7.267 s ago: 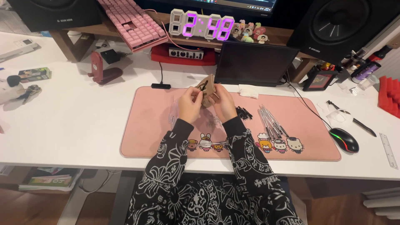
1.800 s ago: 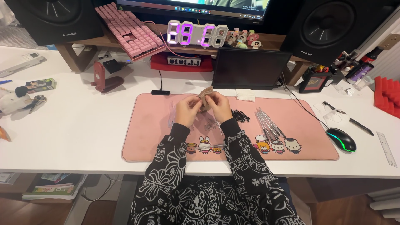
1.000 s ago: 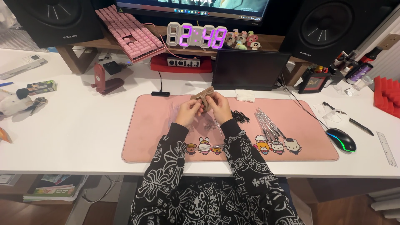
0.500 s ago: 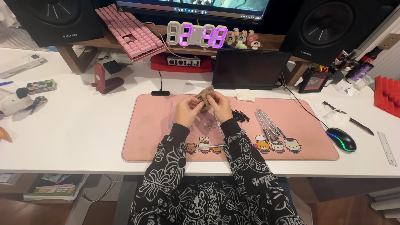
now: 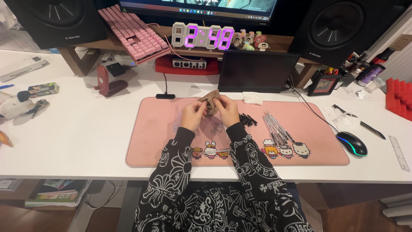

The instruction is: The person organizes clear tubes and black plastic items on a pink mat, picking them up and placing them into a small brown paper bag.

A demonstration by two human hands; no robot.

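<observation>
A small brown object (image 5: 211,101) is pinched between the left hand (image 5: 192,116) and right hand (image 5: 227,111), above the pink mat (image 5: 163,137). Thin rods (image 5: 277,128) lie at three o'clock; bare white table (image 5: 81,133) stretches at nine o'clock.

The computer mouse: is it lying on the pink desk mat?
No, the computer mouse sits on the white desk just past the right edge of the pink desk mat.
</observation>
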